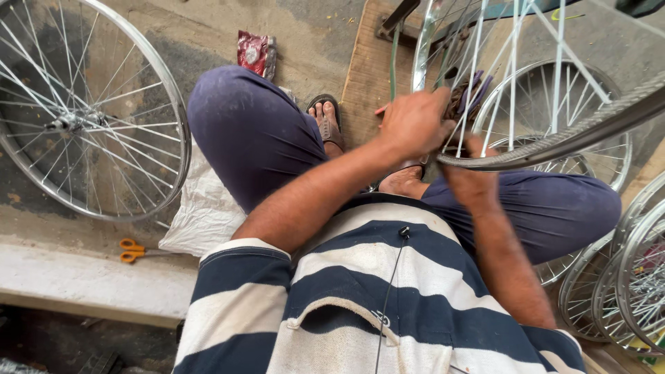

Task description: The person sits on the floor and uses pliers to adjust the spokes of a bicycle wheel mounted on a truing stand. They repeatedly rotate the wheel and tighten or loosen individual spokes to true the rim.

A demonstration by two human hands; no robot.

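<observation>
Head view, looking down on seated person in navy-and-white striped shirt [388, 305] & dark blue trousers [256, 138]. Upper centre-right: left hand [414, 123] w/ fingers curled together at spokes of silver spoked bicycle rim [554, 142]; what they pinch is hidden. Right hand [471, 181] below it, fist closed against rim's lower edge; clamp itself can't be told. Rim tilted, crossing frame upper right. Upper left: second silver spoked wheel w/ hub [83, 118] flat on concrete. Top centre-left: small crumpled red foil packet [256, 52]. Lower left: orange-handled scissors [131, 250] beside white woven sack [204, 208]. Right edge: stack of bare silver rims [634, 277]. Wooden plank [367, 76] top centre.
</observation>
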